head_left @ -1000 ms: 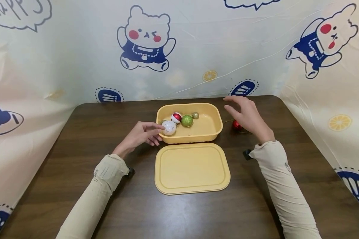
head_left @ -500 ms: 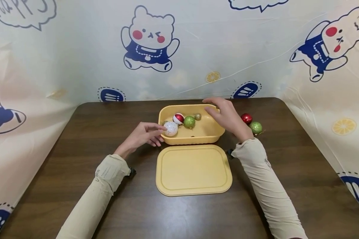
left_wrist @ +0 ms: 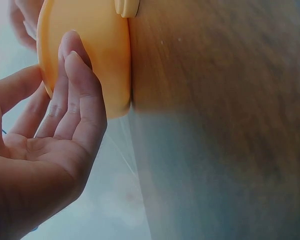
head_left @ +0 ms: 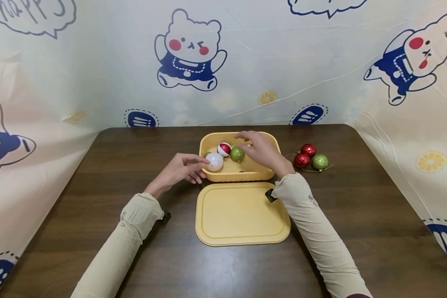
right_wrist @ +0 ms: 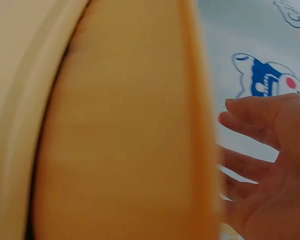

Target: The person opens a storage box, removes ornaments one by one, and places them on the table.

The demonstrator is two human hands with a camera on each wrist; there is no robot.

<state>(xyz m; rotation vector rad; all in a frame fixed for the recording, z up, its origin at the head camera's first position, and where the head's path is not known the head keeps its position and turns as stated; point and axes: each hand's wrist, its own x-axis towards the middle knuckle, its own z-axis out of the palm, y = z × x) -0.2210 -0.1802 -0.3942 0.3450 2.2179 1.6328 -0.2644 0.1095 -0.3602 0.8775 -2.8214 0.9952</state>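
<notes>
A yellow plastic box (head_left: 242, 177) holds several Christmas baubles: a white one (head_left: 214, 161), a red-and-white one (head_left: 224, 149), a glittery green one (head_left: 237, 154), and a small gold one partly behind the right fingers. My left hand (head_left: 182, 169) holds the box's left end, with thumb and index finger at the rim and other fingers against the outer wall (left_wrist: 115, 65). Over the box's right half hovers my right hand (head_left: 262, 151), fingers loosely bent and nothing seen in them. In the right wrist view, the box wall hides some of its fingertips (right_wrist: 232, 102).
The box's yellow lid (head_left: 242, 215) lies flat on the brown table (head_left: 223, 273), just in front of it. Right of the box sit two red baubles (head_left: 302, 160) and a green bauble (head_left: 319, 162), with thin gold cords. A printed cloth (head_left: 246, 49) hangs behind the table.
My right hand has moved left from beside the red baubles to over the box, uncovering the three baubles on the right. The left hand stays at the box, and the view has shifted slightly.
</notes>
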